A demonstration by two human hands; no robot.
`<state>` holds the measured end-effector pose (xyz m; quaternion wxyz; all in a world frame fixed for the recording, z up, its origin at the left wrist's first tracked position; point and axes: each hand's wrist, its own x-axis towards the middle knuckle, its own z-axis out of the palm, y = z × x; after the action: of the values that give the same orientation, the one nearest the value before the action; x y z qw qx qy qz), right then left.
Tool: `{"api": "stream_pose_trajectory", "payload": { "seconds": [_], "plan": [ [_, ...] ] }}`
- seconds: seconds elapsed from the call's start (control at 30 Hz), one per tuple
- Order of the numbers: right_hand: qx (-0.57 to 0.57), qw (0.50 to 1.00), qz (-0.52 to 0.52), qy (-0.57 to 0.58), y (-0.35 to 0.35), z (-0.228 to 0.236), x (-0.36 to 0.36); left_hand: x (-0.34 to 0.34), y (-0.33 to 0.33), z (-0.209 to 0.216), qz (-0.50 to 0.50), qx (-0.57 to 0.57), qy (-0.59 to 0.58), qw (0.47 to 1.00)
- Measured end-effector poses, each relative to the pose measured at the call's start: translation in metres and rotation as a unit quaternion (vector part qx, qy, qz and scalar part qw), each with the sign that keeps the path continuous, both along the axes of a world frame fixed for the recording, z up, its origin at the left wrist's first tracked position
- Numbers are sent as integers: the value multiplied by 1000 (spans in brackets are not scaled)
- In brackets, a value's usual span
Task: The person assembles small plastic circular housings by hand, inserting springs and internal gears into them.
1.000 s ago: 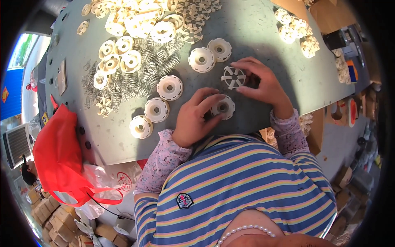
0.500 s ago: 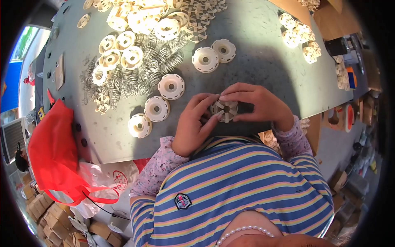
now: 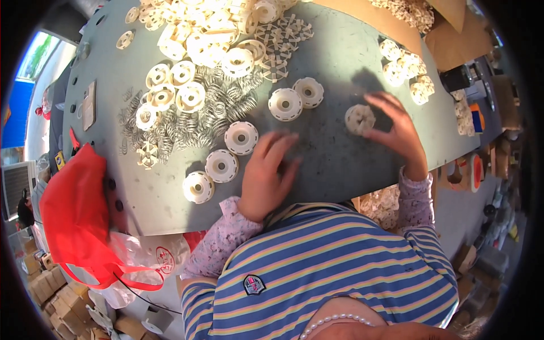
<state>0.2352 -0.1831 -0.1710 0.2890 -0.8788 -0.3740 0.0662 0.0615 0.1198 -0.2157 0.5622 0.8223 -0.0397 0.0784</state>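
Note:
My right hand (image 3: 396, 127) is out over the right part of the table, with a round cream plastic part (image 3: 360, 119) between its thumb and fingers. Slightly blurred, my left hand (image 3: 265, 178) hovers near the table's front with fingers apart and nothing in them. Just left of it stands a slanting row of white slotted plastic wheels: one wheel (image 3: 241, 137) closest to the fingers, a second wheel (image 3: 221, 166), and a third wheel (image 3: 198, 187) nearest me. Farther off, two more wheels touch, a front one (image 3: 285, 104) and a back one (image 3: 309, 92).
Metal springs (image 3: 218, 113) lie heaped at the left, below a pile of cream plastic parts (image 3: 207, 48) and spoked pieces (image 3: 283, 34). At the far right sits a small group of assembled parts (image 3: 402, 65). A red bag (image 3: 73, 209) hangs at the table's left edge.
My right hand has carried the round part away to the right, out of my left hand. The left hand has let go and its fingers have spread. The whole view has shifted slightly.

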Motion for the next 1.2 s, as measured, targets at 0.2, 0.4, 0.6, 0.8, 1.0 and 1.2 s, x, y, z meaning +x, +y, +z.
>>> {"api": "stream_pose_trajectory", "payload": {
  "seconds": [0.2,0.4,0.6,0.8,1.0,1.2],
  "plan": [
    [28,991,70,-109,107,-14,23,72,-5,-3,155,239,-108,953],
    [-7,994,110,-28,103,-22,21,-1,-8,5,26,326,52,944],
    [131,986,99,-6,144,-32,43,-17,3,27,-37,259,37,964],
    [-33,992,107,-52,163,-36,67,-17,13,10,5,245,34,969],
    [152,967,127,-160,198,-33,47,-13,27,9,44,238,6,970],
    [123,984,129,9,200,-38,44,-15,39,5,34,236,-22,971]
  ]
}}
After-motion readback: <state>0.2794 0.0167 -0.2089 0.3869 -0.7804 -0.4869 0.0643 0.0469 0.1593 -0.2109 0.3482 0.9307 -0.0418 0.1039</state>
